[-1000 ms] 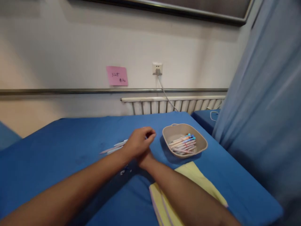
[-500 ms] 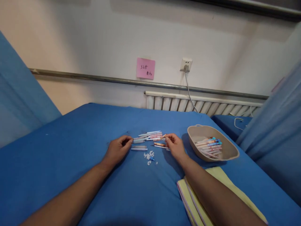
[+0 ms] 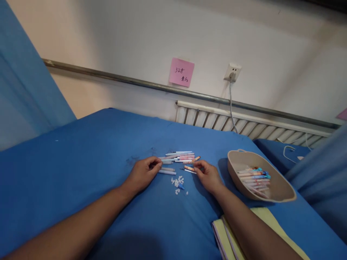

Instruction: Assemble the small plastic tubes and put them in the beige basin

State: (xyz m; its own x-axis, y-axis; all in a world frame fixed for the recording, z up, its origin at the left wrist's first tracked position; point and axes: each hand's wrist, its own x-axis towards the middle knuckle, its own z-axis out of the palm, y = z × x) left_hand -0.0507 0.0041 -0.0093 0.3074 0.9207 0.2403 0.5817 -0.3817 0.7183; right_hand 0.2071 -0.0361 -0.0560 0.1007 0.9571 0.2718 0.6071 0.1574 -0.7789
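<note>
A loose row of pens [image 3: 179, 157] lies on the blue table [image 3: 81, 169]. My left hand [image 3: 143, 174] rests at the left end of the row, fingers curled and pinched on the end of a pale pen barrel [image 3: 167, 170]. At the right end, my right hand [image 3: 208, 175] pinches an orange pen part [image 3: 189, 168] with fingertips. Between the hands is a small heap of white and blue pen bits [image 3: 178, 183].
A beige basket [image 3: 282, 187] holding several pens stands to the right. Yellow notebooks [image 3: 230, 238] lie under my right forearm. Behind the table are a radiator [image 3: 244, 124], a wall socket with a cable [image 3: 232, 74] and a pink note [image 3: 181, 72]. Blue curtains hang on both sides.
My hands, stacked together a second ago, have parted and now sit at either end of the pen row. The camera swung left and down.
</note>
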